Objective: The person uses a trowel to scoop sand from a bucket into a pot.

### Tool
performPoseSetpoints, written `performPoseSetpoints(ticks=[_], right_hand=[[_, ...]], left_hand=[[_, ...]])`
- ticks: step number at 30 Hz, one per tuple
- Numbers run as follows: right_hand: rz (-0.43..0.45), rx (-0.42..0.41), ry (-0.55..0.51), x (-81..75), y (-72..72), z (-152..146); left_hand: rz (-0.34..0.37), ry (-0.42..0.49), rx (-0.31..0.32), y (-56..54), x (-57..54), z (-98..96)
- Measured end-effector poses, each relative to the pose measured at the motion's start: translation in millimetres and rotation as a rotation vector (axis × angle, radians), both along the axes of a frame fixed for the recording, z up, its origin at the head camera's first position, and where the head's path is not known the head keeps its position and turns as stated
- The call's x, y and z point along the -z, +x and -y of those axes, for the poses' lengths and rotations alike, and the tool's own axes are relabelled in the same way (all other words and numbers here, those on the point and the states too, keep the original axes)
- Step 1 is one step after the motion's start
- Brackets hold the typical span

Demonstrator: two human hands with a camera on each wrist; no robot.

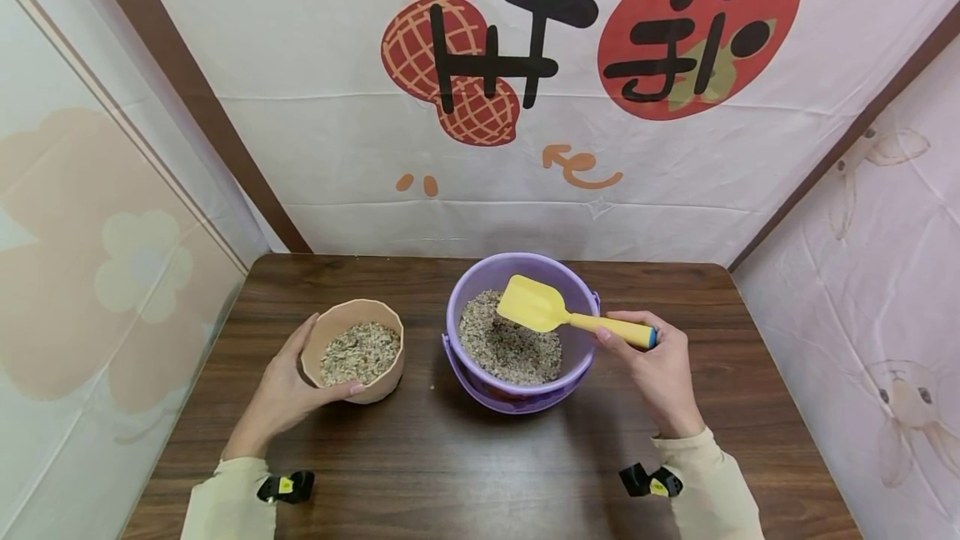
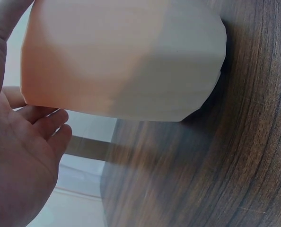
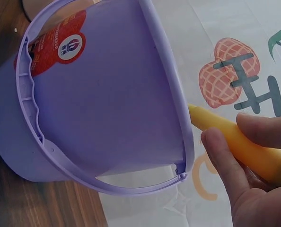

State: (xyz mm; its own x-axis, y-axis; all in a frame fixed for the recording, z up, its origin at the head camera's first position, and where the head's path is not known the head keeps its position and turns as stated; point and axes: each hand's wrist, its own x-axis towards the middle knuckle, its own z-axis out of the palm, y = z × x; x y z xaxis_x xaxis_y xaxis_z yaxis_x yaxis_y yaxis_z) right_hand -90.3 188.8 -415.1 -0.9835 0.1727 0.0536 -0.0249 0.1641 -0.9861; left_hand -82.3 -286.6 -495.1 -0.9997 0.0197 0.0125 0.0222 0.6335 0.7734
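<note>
My left hand (image 1: 283, 394) grips a peach faceted pot (image 1: 381, 387) at its rim, with the thumb over the near side and fingers round the left. Coarse grey-beige gravel (image 1: 360, 354) fills much of it, and in the left wrist view its smooth wall (image 2: 121, 56) stands close over the table. A yellow toy shovel (image 1: 570, 318) with a blue handle end is held by its handle in my right hand (image 1: 660, 365). Its blade, face up with no gravel visible on it, hangs over a purple bucket (image 1: 576, 344) holding similar gravel (image 1: 525, 357).
Both containers stand on a dark wood table (image 1: 480, 473), the bucket right of the pot. The bucket's handle (image 3: 34, 113) hangs down on its near side. A printed white cloth wall (image 1: 337, 140) rises behind the table, with more cloth at both sides.
</note>
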Motion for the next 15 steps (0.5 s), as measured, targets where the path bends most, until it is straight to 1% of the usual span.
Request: performPoseSetpoints(ticks=[7, 15], right_hand=[[0.009, 0.010, 0.025, 0.8, 0.7, -1.9], [0.020, 0.017, 0.021, 0.5, 1.0, -3.2]], left_hand=[[0.013, -0.012, 0.004, -0.6, -0.5, 0.9], [0.020, -0.022, 0.004, -0.4, -1.8, 0.9]])
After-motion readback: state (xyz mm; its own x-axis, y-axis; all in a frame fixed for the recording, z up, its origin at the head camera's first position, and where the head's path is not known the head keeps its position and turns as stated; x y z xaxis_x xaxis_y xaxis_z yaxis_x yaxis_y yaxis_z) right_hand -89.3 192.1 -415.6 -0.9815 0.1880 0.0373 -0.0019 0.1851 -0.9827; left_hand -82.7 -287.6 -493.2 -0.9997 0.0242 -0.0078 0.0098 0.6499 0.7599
